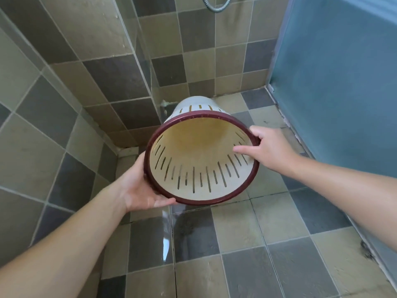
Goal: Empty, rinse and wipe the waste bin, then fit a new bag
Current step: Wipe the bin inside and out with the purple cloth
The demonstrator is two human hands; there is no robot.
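A cream plastic waste bin [199,147] with a dark red rim and slotted walls is held tilted on its side above the shower floor, its mouth facing me. Nothing lies inside it. My left hand [139,186] grips the lower left of the rim from outside, thumb along the rim's bottom. My right hand [268,147] holds the right side of the rim, thumb reaching inside the bin and fingers curled over the edge.
Tiled walls [86,82] close in on the left and back. A glass panel edge [146,61] runs down the middle. A frosted blue door [343,72] stands right. A shower hose [217,5] hangs at the top. The tiled floor [236,244] looks wet.
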